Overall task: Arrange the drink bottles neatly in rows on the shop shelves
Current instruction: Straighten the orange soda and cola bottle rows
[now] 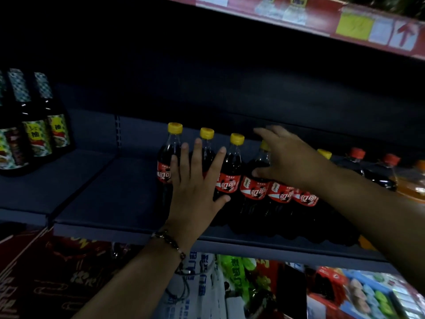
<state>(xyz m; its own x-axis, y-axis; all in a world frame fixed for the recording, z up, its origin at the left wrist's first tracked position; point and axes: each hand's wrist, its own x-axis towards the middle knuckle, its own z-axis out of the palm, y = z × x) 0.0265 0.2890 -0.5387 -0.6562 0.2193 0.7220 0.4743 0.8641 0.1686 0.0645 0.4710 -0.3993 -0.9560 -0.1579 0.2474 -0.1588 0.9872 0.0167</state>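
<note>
Two hands at work on one row of cola bottles (230, 178), standing mid-shelf along the dark shelf (103, 199), caps yellow, labels red. Left hand (195, 187) flat and spread, fingers straight, pressed against the fronts of the bottles at the row's 9 o'clock end, holding nothing. Right hand (289, 157) blurred, fingers apart and arched over the neck of a yellow-capped bottle nearer 3 o'clock; whether touching or just short of it, cannot tell.

Probably a squaring-up push, judging by the flat palm. Best done low on the bodies, at label height or below, never at the caps, since tall narrow bottles tip easily. Keep the left palm as a straight fence while steadying the row from above with the right. Push slow and even, so shoulders stay touching and labels face out.

Plenty of bare shelf toward 9 o'clock, up to the shelf joint, with soy sauce bottles (36, 134) well apart beyond it. Tight at 3 o'clock: red-capped bottles (368, 171) stand just beside the row. Front lip (253, 247) close at 6 o'clock, so no pulling forward. Overhead, the upper shelf edge (299, 21) at 12 o'clock, well clear of the caps.
</note>
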